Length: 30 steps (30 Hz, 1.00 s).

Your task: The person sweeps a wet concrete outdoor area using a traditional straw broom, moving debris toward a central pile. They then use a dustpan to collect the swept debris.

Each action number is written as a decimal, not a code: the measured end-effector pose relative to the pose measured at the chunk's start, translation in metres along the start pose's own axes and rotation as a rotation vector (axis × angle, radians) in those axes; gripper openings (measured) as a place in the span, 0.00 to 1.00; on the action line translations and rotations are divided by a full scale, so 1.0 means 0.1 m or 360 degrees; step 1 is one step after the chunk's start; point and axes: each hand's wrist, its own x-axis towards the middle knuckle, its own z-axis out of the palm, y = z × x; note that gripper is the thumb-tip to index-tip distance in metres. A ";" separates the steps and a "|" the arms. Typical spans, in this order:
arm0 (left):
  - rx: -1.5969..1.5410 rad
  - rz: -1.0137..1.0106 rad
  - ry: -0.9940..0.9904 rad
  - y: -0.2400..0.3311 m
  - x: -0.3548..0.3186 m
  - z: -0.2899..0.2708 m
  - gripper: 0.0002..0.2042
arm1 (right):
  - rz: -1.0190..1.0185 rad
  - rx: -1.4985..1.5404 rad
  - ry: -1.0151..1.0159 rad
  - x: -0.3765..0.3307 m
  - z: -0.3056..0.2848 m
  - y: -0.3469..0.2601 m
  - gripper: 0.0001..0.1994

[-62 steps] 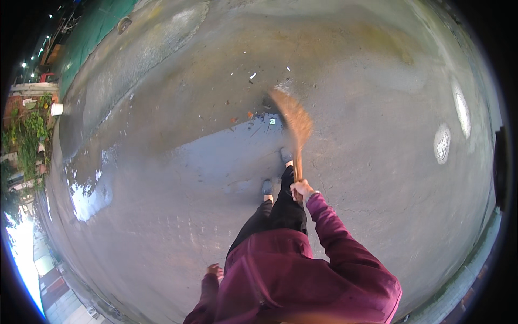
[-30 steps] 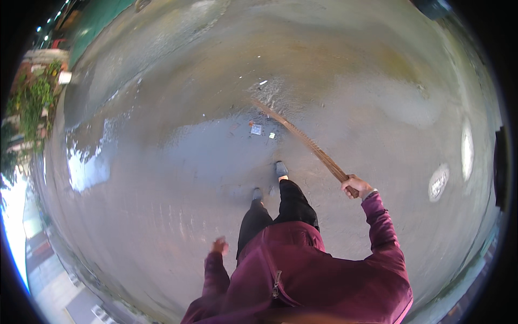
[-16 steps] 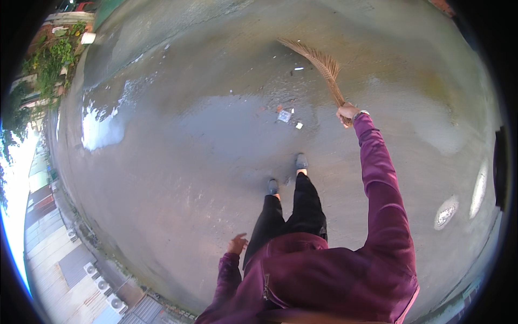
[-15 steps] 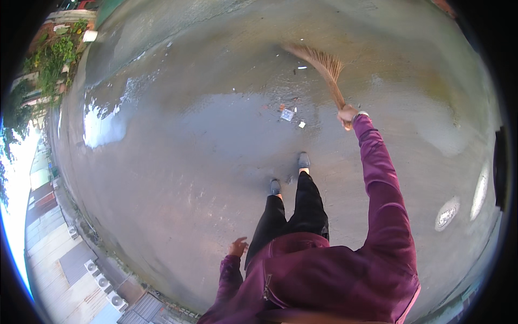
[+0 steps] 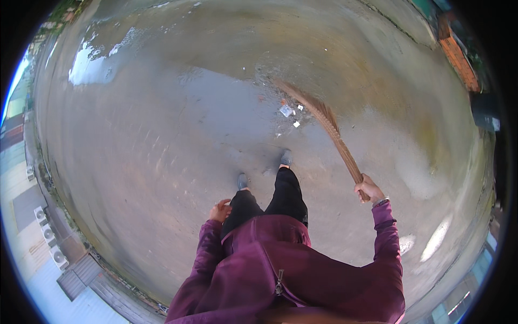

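My right hand point(image 5: 368, 187) grips the lower end of a straw broom point(image 5: 324, 121) whose bristles reach forward and left onto wet concrete. Small white scraps of litter point(image 5: 286, 110) lie on the ground just beside the bristle tips. My left hand point(image 5: 219, 210) hangs by my hip with curled fingers and holds nothing. I wear a maroon jacket point(image 5: 280, 270), black trousers and grey shoes point(image 5: 285, 157), standing on the pavement.
Wet concrete ground with a large puddle point(image 5: 91, 59) at the far left. A building wall with air-conditioner units point(image 5: 46, 235) runs along the lower left. A brick structure point(image 5: 458, 54) stands at the upper right.
The broom swung from stretched out ahead back toward my right side, and my right arm drew in. The view turned, shifting the puddle to the upper left.
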 end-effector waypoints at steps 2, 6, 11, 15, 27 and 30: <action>-0.0052 0.0043 0.0007 0.19 0.05 -0.06 0.17 | -0.0118 0.0050 -0.0098 -0.08 0.30 -0.25 0.22; 0.0120 0.0072 0.0105 0.11 0.17 -0.42 0.17 | -0.0271 0.0466 -0.0328 0.16 1.18 -0.84 0.13; 0.0697 -0.0055 0.0130 -0.61 0.40 -1.39 0.15 | -0.0282 0.1872 -0.1553 0.86 2.85 -1.79 0.06; 0.0161 -0.0533 -0.0037 -0.97 0.84 -2.62 0.16 | 0.0187 0.2942 -0.2053 1.52 4.06 -2.86 0.07; -0.0080 0.0166 0.0242 0.08 2.13 -4.56 0.16 | -0.0012 0.3006 -0.1354 0.90 4.52 -1.22 0.09; -0.0023 0.0108 0.0047 0.16 2.24 -4.10 0.18 | -0.0119 0.2425 -0.1075 0.44 4.71 -1.14 0.08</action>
